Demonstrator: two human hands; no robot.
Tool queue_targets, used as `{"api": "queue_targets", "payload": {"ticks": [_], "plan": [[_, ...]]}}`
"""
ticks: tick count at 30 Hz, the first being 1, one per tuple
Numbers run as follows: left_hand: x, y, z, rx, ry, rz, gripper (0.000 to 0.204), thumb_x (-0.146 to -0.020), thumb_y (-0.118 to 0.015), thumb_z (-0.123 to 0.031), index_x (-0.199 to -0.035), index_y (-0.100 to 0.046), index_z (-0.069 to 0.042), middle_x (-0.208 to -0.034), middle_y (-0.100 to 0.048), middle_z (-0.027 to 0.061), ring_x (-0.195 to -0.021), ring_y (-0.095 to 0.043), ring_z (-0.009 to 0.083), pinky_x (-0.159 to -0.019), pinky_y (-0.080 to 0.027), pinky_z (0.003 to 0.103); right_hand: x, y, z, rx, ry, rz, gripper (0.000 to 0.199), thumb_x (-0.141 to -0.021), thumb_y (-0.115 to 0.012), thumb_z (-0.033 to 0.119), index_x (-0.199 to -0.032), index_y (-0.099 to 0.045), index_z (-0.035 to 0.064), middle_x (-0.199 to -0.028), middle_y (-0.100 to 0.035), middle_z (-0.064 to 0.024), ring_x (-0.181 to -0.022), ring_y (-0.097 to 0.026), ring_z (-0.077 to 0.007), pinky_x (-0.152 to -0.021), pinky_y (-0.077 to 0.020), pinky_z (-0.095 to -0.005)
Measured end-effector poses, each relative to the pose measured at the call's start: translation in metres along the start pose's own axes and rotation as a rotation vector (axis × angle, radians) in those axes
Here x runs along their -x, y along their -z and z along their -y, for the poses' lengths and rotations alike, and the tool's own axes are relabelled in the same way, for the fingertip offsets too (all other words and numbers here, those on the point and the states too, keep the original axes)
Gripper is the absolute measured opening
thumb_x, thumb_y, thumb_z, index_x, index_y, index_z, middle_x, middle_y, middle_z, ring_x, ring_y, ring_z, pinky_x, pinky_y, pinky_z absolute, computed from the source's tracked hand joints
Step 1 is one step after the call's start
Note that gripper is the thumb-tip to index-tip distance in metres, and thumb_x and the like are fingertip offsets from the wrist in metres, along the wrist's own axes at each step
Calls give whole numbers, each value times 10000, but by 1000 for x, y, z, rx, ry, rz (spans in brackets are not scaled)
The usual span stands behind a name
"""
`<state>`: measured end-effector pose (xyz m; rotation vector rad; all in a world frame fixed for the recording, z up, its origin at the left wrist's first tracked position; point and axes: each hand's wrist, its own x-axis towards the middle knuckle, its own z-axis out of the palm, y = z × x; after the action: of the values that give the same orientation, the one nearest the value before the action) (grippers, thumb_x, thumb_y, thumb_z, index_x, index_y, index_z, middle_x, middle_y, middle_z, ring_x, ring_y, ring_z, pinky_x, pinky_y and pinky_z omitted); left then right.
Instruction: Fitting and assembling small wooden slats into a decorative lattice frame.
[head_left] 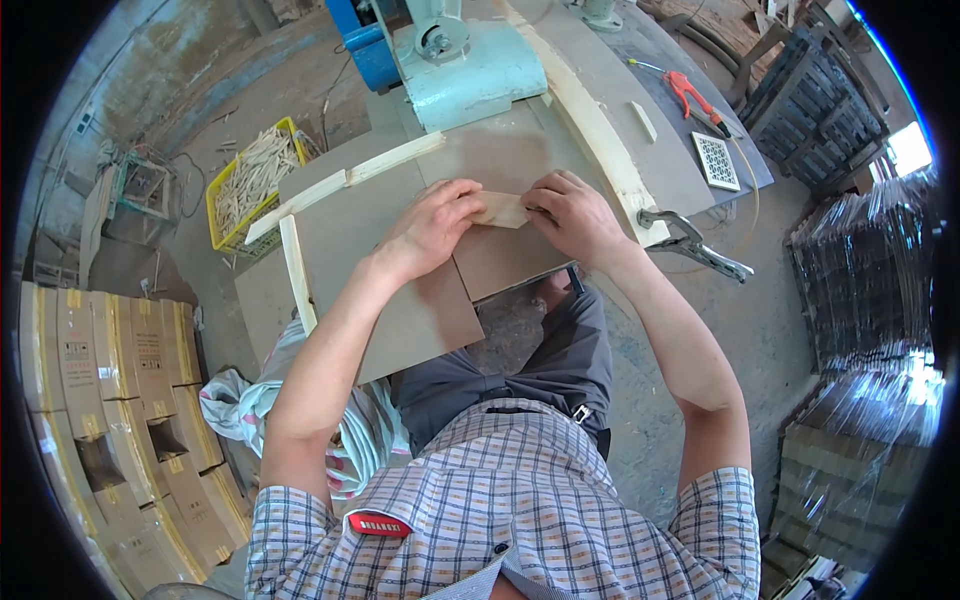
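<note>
A short piece of pale wood [499, 210] lies between my two hands, low over the brown work board [500, 258]. My left hand [446, 219] has its fingers closed on the left end of the wood. At its other end my right hand [574, 215] pinches it between thumb and fingers. Just beyond stands a machine with a rounded light-blue cover [478, 80]. To the right of my right hand a long wooden strip [590, 130] runs along the table, with a metal locking clamp [695, 243] gripping its near end.
Wooden strips [345, 180] edge the board on the left. A yellow crate [222, 228] of thin sticks stands beyond them. At the right lie a red air blow gun [690, 95] and a patterned tile [717, 162]. Cardboard boxes [130, 350] and wrapped stacks [865, 280] flank me.
</note>
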<state>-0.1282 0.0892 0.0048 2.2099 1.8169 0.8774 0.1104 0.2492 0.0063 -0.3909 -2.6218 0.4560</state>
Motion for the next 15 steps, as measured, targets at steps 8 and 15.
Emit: {"api": "queue_targets", "payload": {"ticks": [8, 15], "plan": [[10, 9, -8, -71, 62, 18, 239, -962, -703, -48, -1199, -740, -45, -1247, -646, 83, -1205, -621, 308, -1064, -509, 428, 21, 5, 3, 55, 21, -13, 139, -968, -729, 186, -1053, -768, 84, -1066, -682, -71, -1066, -658, -292, -943, -565, -422], [14, 19, -2, -116, -30, 97, 236, -971, -687, -70, -1198, -753, -81, -1204, -658, 53, -1195, -617, 272, -1069, -489, 413, 25, -8, 5, 223, -85, -101, 109, -938, -728, 189, -979, -714, 89, -1003, -651, -81, -1048, -656, -305, -908, -564, -427]]}}
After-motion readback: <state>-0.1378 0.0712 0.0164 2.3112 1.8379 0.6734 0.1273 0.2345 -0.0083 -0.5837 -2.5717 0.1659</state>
